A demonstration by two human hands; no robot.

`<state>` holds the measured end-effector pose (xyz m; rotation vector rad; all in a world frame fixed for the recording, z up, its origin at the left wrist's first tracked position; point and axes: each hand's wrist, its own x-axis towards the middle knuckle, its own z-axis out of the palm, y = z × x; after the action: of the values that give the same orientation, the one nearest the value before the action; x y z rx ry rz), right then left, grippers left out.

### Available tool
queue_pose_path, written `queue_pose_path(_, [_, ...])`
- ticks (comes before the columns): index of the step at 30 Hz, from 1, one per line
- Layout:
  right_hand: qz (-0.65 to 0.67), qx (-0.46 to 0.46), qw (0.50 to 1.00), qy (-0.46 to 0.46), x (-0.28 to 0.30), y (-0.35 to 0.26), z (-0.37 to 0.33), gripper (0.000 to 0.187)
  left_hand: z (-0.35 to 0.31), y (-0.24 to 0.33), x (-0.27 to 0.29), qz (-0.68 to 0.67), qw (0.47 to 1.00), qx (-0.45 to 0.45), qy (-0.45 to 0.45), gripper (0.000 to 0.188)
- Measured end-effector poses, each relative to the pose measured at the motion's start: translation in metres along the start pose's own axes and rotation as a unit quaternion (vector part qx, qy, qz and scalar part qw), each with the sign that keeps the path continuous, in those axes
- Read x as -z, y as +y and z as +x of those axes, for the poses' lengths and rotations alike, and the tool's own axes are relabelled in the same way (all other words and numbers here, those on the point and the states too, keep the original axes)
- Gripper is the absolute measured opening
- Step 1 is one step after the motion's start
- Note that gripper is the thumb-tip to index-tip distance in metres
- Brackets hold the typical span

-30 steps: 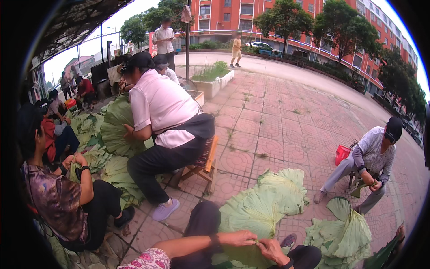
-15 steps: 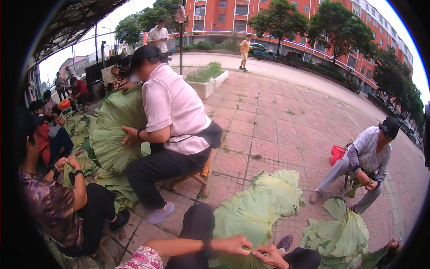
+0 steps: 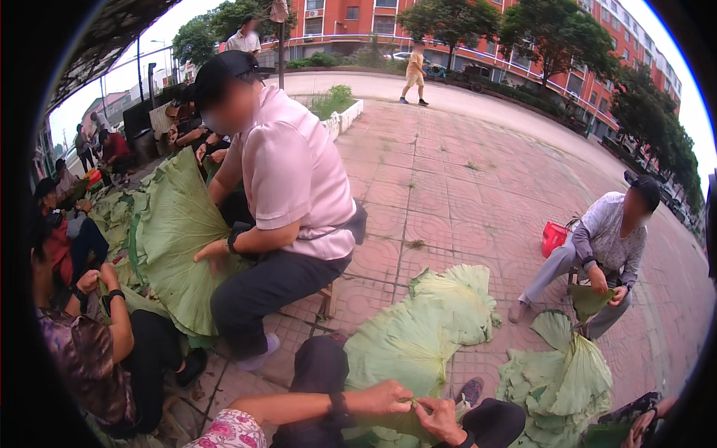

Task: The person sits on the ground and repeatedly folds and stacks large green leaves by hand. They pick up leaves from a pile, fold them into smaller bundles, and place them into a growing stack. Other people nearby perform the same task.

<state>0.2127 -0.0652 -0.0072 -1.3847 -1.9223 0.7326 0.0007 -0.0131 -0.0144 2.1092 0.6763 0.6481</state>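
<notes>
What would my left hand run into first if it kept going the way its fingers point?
Your left hand points rightward, so it would most likely meet your right hand first; both already pinch the same edge of the big green leaf on your lap.

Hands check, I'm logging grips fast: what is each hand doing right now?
Left hand: closed, pinching the large green lotus leaf on the lap.
Right hand: closed, pinching the same leaf edge.

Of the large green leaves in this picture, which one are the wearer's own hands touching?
The pale green leaf lying over the wearer's lap: left hand and right hand pinch its near edge. The other leaves are with the people sitting around.
</notes>
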Motion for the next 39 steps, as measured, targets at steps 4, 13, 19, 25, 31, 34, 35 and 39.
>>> queue_pose_path(4, [-0.043,-0.016,0.998,0.045,0.0,0.001,0.008,0.024,0.009,0.0,-0.008,0.036,0.997,0.048,0.04,0.03])
queue_pose_path(13, [-0.046,-0.068,0.988,0.131,0.006,0.015,0.04,0.023,0.041,-0.004,-0.021,-0.007,0.977,0.159,0.144,0.031])
queue_pose_path(19, [-0.04,-0.064,0.995,0.061,0.007,0.004,0.036,0.025,0.023,-0.034,-0.037,0.106,0.973,0.105,0.175,0.03])
queue_pose_path(25, [-0.098,-0.074,0.992,-0.036,-0.002,0.028,0.034,0.034,0.023,-0.023,-0.029,0.097,0.979,0.124,0.126,0.024])
queue_pose_path(31, [-0.174,-0.095,0.972,-0.124,-0.023,0.044,0.03,0.028,0.017,-0.031,-0.038,0.147,0.98,0.124,0.056,0.021])
queue_pose_path(34, [-0.194,-0.063,0.967,-0.15,-0.029,0.054,0.026,0.024,0.016,-0.032,-0.039,0.16,0.976,0.144,0.026,0.019])
queue_pose_path(35, [-0.194,-0.049,0.968,-0.15,-0.032,0.06,0.023,0.023,0.017,-0.032,-0.041,0.171,0.974,0.147,0.014,0.019])
queue_pose_path(39, [-0.208,-0.031,0.967,-0.143,-0.029,0.058,0.024,0.021,0.021,-0.032,-0.038,0.2,0.97,0.142,-0.009,0.016])
